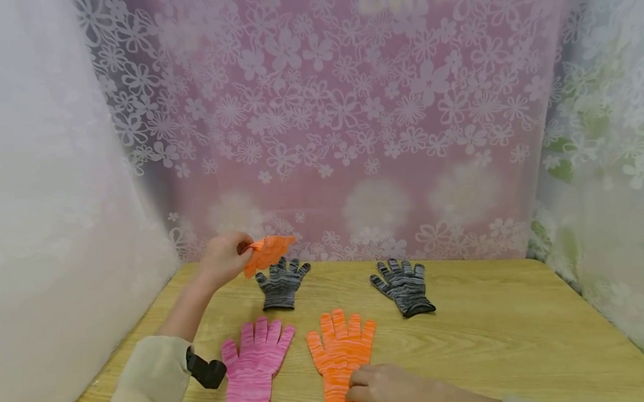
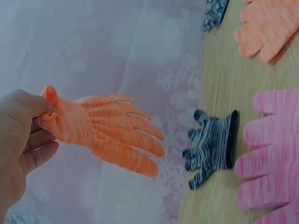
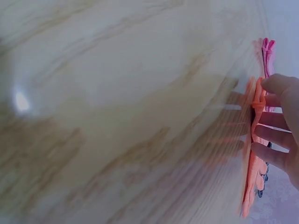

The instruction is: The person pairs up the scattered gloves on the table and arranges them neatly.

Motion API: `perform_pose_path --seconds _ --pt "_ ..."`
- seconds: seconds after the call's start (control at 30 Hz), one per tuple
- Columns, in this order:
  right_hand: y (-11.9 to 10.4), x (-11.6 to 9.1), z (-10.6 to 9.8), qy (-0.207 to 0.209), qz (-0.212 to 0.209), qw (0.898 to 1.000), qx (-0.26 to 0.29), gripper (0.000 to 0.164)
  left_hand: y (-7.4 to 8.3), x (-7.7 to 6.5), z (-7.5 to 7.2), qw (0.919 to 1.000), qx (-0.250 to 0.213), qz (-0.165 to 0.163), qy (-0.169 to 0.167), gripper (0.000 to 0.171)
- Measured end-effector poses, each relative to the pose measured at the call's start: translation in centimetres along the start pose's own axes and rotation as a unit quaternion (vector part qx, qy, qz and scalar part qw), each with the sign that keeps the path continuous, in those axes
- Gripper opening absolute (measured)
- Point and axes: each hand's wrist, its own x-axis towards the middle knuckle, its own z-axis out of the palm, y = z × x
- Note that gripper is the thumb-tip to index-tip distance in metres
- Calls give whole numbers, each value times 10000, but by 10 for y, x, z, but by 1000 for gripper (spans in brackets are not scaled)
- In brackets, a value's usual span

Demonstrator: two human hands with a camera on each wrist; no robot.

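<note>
Grip of the left hand pinches a raised orange glove by its cuff at the far left. On the near tabletop, the right hand rests spread fingers on a flat orange glove, right of a pink glove.

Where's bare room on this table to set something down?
The widest bare patch of the table runs from the right gray glove to the right edge. A smaller one separates that glove from the left gray glove. It's crowded left of the right hand: the flat orange glove, whose cuff that hand touches, lies close beside the pink glove.
</note>
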Motion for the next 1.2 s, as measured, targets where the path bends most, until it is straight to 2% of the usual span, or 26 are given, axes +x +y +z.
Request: perform_pose_path --seconds 0.13,0.27,0.33,0.4,0.5,0.63,0.8,0.97,1.07,1.2 --pt "0 -4 -1 107 -209 9997 -14 26 19 0 5 9987 22 492 93 5" --pt "2 -6 -3 -24 -296 9996 -21 29 39 -3 13 9980 -16 602 -212 6" --pt "3 -7 -4 -99 -281 9995 104 31 49 -5 17 9967 92 740 -328 6" --pt "4 -9 -3 -123 -275 9993 224 32 57 -7 22 9938 322 1016 -330 5" --pt "5 -11 -4 -202 -230 9993 237 35 68 -10 31 9839 674 1654 -92 6" --pt "5 -13 -6 -438 -101 9989 146 39 80 -12 43 9643 1025 2423 314 9" --pt "5 -15 -7 -588 9 9981 185 41 99 -20 58 9445 1600 2832 469 9" --pt "3 -16 -4 -502 -52 9986 181 38 121 -39 74 9246 2106 3169 168 10" --pt "2 -16 -3 -319 -179 9993 60 36 129 -53 83 9188 2015 3394 -21 13" --pt "0 -17 -3 -29 -392 9992 -21 33 133 -71 94 9210 1527 3582 -91 18"
